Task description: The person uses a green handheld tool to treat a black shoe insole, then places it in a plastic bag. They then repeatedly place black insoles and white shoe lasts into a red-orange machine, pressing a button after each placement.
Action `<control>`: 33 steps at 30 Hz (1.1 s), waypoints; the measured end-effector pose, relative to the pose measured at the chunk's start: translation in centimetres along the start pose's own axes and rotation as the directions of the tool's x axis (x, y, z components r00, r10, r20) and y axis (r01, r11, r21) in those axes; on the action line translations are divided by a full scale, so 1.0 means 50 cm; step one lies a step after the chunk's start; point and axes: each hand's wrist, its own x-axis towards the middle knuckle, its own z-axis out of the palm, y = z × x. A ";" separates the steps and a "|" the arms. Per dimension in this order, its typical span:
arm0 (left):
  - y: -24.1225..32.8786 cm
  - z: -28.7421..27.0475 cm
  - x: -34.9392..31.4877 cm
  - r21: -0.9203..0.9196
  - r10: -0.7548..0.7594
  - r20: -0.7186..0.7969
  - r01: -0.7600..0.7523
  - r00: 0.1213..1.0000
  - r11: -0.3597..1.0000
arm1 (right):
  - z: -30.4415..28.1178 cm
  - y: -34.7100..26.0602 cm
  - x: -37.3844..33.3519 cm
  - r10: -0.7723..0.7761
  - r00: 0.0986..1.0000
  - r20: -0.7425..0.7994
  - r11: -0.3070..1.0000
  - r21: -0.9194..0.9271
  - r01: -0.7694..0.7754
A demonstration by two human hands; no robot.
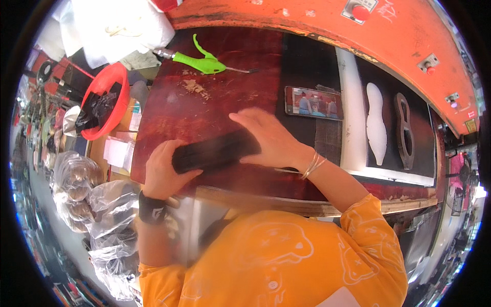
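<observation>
A dark, oblong bundle (215, 152), seemingly a stack of black pieces, is held level between my two hands over the dark red tabletop (174, 110). My left hand (164, 170) closes round its left end, the thumb along the near side. At the other end my right hand (273, 139) grips it between the thumb and the fingers, the index finger raised. What exactly the bundle is made of is too blurred to tell.
A green air blow gun (202, 62) lies at the back. Rightward are a phone (313, 103), a white sole-shaped piece (376, 123) and a sole-shaped cutting die (404, 130) on a black board. An orange machine (307, 18) borders the back. A red basin (120, 105) and plastic-wrapped bundles (110, 204) stand left.
</observation>
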 end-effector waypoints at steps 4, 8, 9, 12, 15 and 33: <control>0.002 0.000 0.005 -0.075 -0.095 0.053 0.099 0.994 0.992 | 0.016 -0.041 -0.015 -0.222 0.968 -0.118 0.974 -0.059 0.217; 0.007 0.003 0.009 -0.094 -0.071 0.054 0.076 0.996 0.993 | 0.052 -0.099 -0.011 -0.165 0.984 -0.072 0.955 -0.262 0.141; 0.007 0.001 0.009 -0.121 -0.061 0.046 0.066 0.997 0.990 | 0.059 -0.107 -0.008 -0.143 0.986 -0.082 0.950 -0.290 0.113; 0.009 -0.006 0.007 -0.131 -0.062 0.072 0.072 0.995 0.989 | 0.074 -0.120 0.001 -0.089 0.992 -0.089 0.933 -0.356 0.051; 0.006 -0.014 0.008 -0.159 -0.041 0.087 0.055 0.995 0.986 | 0.077 -0.120 0.007 -0.075 0.995 -0.070 0.929 -0.368 0.044; -0.059 -0.039 0.088 -0.598 -0.032 0.640 0.524 0.767 0.606 | 0.088 -0.099 -0.005 -0.218 0.969 -0.114 0.945 -0.274 0.180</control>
